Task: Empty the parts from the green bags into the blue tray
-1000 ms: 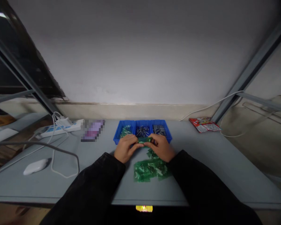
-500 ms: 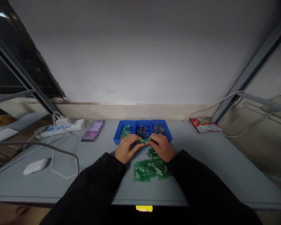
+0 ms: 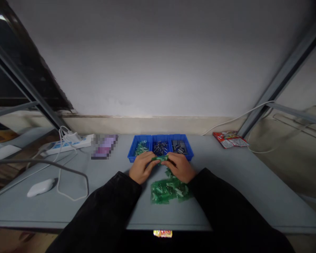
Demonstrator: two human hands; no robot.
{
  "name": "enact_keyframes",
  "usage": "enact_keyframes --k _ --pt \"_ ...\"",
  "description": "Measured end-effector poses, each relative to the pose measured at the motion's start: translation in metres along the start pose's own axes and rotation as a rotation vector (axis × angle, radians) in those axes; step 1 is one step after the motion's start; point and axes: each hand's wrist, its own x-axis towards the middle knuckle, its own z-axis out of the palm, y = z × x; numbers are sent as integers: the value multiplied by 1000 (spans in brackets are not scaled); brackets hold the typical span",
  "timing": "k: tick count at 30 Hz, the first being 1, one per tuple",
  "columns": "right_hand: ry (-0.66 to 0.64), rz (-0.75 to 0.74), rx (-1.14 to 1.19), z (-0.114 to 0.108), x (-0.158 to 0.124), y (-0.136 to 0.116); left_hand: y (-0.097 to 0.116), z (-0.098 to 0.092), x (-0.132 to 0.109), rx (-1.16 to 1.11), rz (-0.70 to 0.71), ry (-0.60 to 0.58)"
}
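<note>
Both hands pinch a small green plastic bag (image 3: 160,158) between thumbs and fingers, just in front of the blue bins. My left hand (image 3: 142,168) grips its left end, and my right hand (image 3: 181,168) its right end. Below them on the table lies a pile of green plastic bags (image 3: 165,190) with small metal and pale parts inside; my right forearm partly hides it. Of the joined blue bins, the left bin (image 3: 132,150) has green and clear pieces, the middle one thin metal screws or pins (image 3: 160,147), the right one grey cylinders (image 3: 179,146).
At the left are a white power strip (image 3: 68,144) with plugs, a pixelated purple phone-like object (image 3: 105,146), a white earbud case (image 3: 40,187) and a looped grey cable (image 3: 87,182). A red and white packet (image 3: 231,140) lies at the back right by a metal post (image 3: 272,91).
My right hand has shifted slightly left, closer to my left hand. The green bag between them has moved a little left too. The pile has stayed put.
</note>
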Motion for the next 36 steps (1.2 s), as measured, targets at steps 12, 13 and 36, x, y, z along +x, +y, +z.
enact_keyframes --k 12,13,36 --pt "2 -71 -26 -6 2 -3 5 0 1 -63 -20 35" --pt "6 -66 -30 -6 2 -3 5 0 1 -65 -19 35" --pt "-3 -73 -103 -1 -1 1 2 0 1 -58 -75 -11"
